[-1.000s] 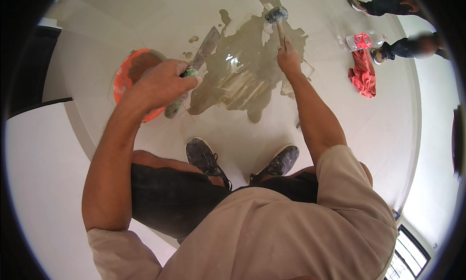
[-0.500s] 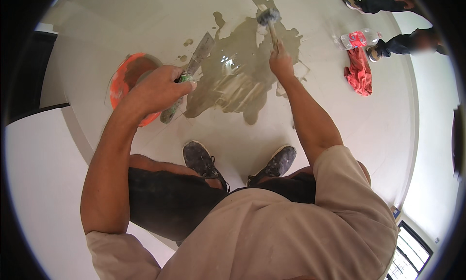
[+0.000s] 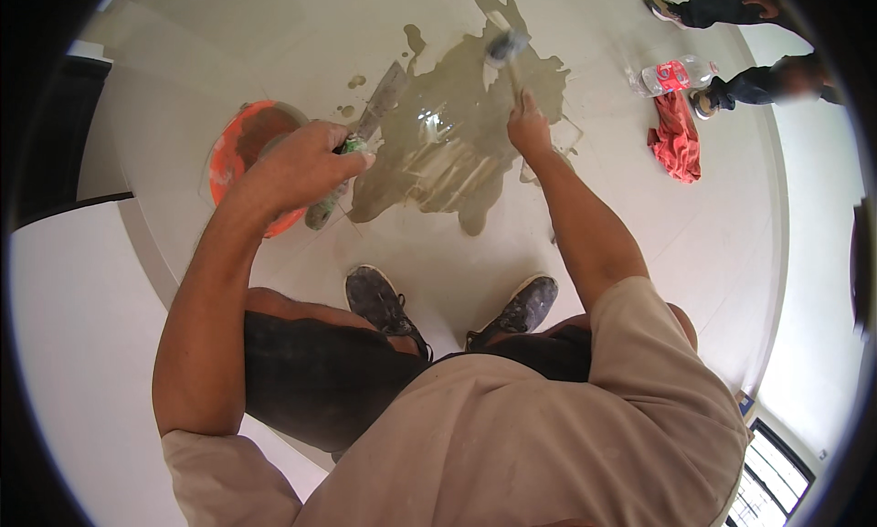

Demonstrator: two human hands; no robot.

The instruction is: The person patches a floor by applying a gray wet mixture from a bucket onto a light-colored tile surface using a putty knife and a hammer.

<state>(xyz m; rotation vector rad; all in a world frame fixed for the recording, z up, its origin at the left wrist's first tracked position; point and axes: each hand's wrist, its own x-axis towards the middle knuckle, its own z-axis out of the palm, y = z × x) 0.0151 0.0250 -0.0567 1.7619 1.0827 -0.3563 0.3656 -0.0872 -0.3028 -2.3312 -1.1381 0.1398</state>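
Observation:
My left hand [image 3: 306, 166] is closed around a long, flat-bladed trowel [image 3: 382, 98], its metal smeared grey and green showing at the grip. The blade slants up and right over the left edge of a wet grey slurry puddle [image 3: 425, 175] on the floor. My right hand [image 3: 530, 130] grips the light handle of a tool with a dark blunt head [image 3: 504, 46]; blur hides whether it is a mallet or a brush. That head is over the puddle's far part. Partly behind my left hand and forearm stands an orange bucket [image 3: 222, 162] with grey material inside.
Right of the puddle, a clear plastic bottle [image 3: 650, 78] with a red label lies beside a red cloth [image 3: 676, 143]. Another person's legs and shoes [image 3: 703, 104] are at the far right. My own dark shoes [image 3: 375, 299] stand on the near floor. A white wall [image 3: 82, 326] borders the left.
The dark head of the tool in my right hand has shifted slightly nearer, showing a pale streak beyond it. My left hand and the trowel have barely moved.

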